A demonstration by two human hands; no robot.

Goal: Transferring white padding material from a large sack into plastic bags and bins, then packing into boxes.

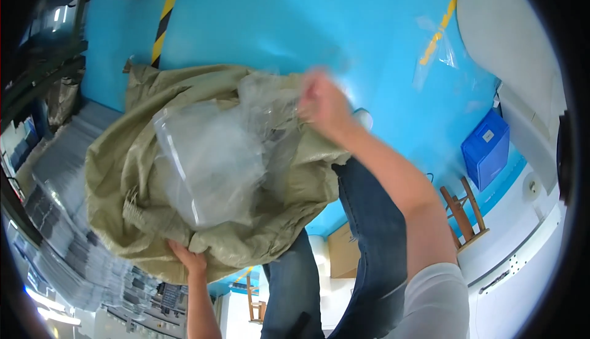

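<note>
A large olive-green woven sack [110, 173] lies wide-mouthed before my legs. Inside its mouth rests a pile of clear plastic bags [215, 161], flat and loosely stacked. My left hand [187, 258] grips the sack's near rim, its fingertips partly hidden by the fabric. Over the far right side of the sack, my right hand [322, 102] is closed and blurred by motion. Crumpled clear plastic film [267, 96] reaches up to that hand; whether it is pinched in the fingers cannot be made out.
Beneath is a blue floor [258, 19] with a black-and-yellow tape strip [166, 19]. Stacked grey sheets [67, 216] stand on the left. At right are a blue box [487, 148], a wooden stool [464, 213] and a white surface [501, 25]. A cardboard box [343, 252] sits behind my legs.
</note>
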